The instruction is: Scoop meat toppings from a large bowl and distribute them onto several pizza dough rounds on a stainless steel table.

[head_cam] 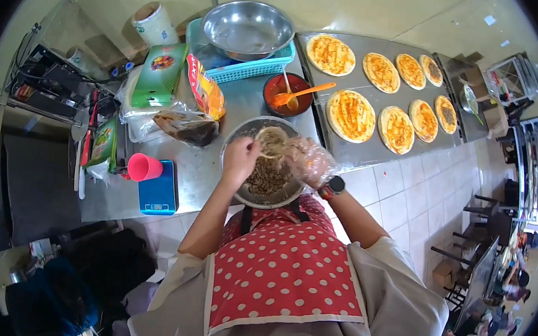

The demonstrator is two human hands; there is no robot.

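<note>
A steel mixing bowl (291,189) holds brown crumbly filling (267,175), seemingly minced meat. Over it, my left hand (242,158) grips the rim of a small round cup (271,142) with some pale brown filling inside. My right hand (310,162), in a clear plastic glove, is beside the cup's right side above the bowl. Its fingers are blurred, so whether they hold anything is unclear. To the right, flat dough rounds (350,115) spread with orange-red sauce lie in two rows on metal trays (366,97). The two farthest rounds, including one dough round (446,115), also carry brown filling.
Behind the bowl stands a sauce bowl (276,84) with an orange spoon (304,94). A steel basin (247,27) rests on a turquoise basket (253,68). At left are bagged goods (186,125), a green box (159,74), and a pink cup (144,167) on a blue scale (159,192).
</note>
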